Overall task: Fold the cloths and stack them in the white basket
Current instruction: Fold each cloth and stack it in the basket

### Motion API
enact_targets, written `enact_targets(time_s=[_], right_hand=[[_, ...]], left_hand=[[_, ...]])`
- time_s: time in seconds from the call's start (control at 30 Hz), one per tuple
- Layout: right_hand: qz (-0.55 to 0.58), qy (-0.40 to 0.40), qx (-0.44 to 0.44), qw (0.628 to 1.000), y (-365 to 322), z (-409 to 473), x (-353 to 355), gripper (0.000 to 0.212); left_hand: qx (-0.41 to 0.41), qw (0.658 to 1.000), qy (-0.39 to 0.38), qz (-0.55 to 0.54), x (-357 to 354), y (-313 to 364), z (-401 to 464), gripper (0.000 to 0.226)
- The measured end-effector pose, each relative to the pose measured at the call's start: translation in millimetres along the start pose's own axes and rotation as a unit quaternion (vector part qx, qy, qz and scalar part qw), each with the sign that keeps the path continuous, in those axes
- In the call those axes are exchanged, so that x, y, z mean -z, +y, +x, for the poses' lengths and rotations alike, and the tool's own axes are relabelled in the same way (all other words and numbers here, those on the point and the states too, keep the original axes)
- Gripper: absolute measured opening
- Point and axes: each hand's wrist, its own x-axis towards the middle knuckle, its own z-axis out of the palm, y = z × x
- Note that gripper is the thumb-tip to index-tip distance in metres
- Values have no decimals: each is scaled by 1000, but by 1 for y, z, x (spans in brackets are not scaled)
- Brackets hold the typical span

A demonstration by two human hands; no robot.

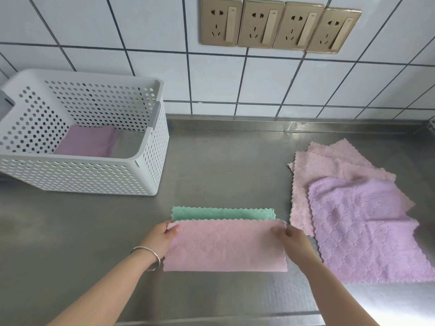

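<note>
Hands (162, 236) pinch pink cloth (226, 245); basket (141, 175) left.

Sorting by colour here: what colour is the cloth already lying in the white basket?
Light purple, folded, inside the white basket; clearest in the head view.

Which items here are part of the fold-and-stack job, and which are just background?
Job:
- pink cloth, pinched at its top corners by left hand and right hand
- green cloth beneath it
- unfolded pile: lilac cloth, pink cloths
- white basket, folded lilac cloth inside

Background:
- wall sockets
- bracelet
- steel counter
</note>
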Motion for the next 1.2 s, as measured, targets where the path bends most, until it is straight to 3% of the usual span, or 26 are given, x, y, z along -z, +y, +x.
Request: enact_targets(time_s=[0.37, 0.5, 0.67, 1.2], right_hand=[[-95, 65, 17, 993, -13, 32, -19, 31], [-122, 69, 11, 990, -13, 38, -23, 19], [-121, 87, 3, 989, -13, 40, -27, 18], [-123, 125, -25, 984, -15, 46, -34, 38]], left_hand=[[43, 995, 62, 70, -8, 5, 40, 24], [56, 992, 64, 90, -11, -4, 53, 25], [40, 994, 82, 66, -12, -7, 59, 26], [102, 978, 58, 171, -14, 0, 72, 39]])
